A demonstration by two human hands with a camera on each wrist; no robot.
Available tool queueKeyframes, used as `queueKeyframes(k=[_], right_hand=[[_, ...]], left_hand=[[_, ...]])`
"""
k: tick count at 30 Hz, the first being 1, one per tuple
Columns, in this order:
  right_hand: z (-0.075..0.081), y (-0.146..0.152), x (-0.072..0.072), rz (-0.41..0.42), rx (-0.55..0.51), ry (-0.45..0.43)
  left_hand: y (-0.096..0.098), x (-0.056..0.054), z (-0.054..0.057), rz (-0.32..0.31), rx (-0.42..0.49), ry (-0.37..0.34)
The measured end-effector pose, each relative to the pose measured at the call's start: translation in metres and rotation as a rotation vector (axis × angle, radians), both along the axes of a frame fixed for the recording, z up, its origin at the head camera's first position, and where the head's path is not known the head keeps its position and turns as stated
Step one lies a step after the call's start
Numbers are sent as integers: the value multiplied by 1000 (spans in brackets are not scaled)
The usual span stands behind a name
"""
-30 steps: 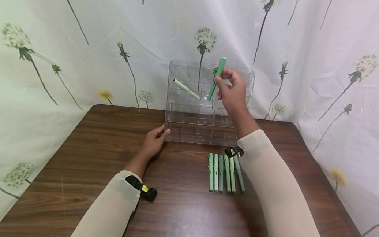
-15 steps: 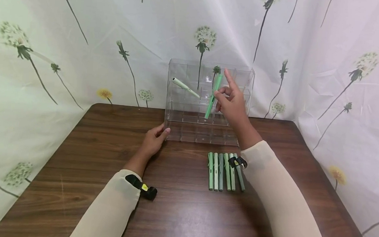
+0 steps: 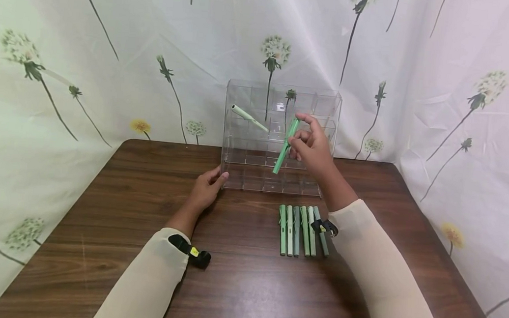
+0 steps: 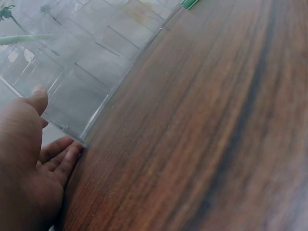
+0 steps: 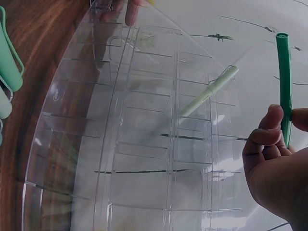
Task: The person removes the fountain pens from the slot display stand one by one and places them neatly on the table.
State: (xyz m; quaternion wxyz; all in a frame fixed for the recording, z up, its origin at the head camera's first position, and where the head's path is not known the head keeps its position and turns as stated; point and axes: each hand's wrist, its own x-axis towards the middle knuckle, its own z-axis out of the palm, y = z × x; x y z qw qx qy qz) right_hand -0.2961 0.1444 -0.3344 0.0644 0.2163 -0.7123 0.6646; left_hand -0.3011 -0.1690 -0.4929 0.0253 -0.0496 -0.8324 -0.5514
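Observation:
My right hand [image 3: 313,146] pinches a bright green pen [image 3: 285,147] between thumb and fingers, with the index finger stretched to its upper end. The pen slants in front of a clear plastic pen organizer [image 3: 252,190] of stepped compartments. The right wrist view shows this green pen [image 5: 285,72] held up apart from the organizer. A pale green pen [image 3: 249,118] leans inside a compartment at the upper left. My left hand [image 3: 207,189] holds the organizer's lower left corner, its thumb [image 4: 39,98] by the side edge and its other fingers [image 4: 67,161] low at the base.
On the dark wooden table [image 3: 147,171] several pens [image 3: 297,231] in greens and grey lie side by side in front of the organizer, under my right wrist. A white curtain [image 3: 201,37] with dandelion prints hangs behind and at both sides of the table.
My right hand has lowered the green pen from the organizer's top toward its middle. The index finger lifted off, then bent onto the pen's upper end. The left hand stays put.

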Motion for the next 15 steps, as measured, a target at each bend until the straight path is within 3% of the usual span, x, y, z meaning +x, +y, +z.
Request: queueKeyframes(k=[15], right_hand=[[-26,12,22,54,120,-155]], left_hand=[[0,0,0,-4,-7,4]])
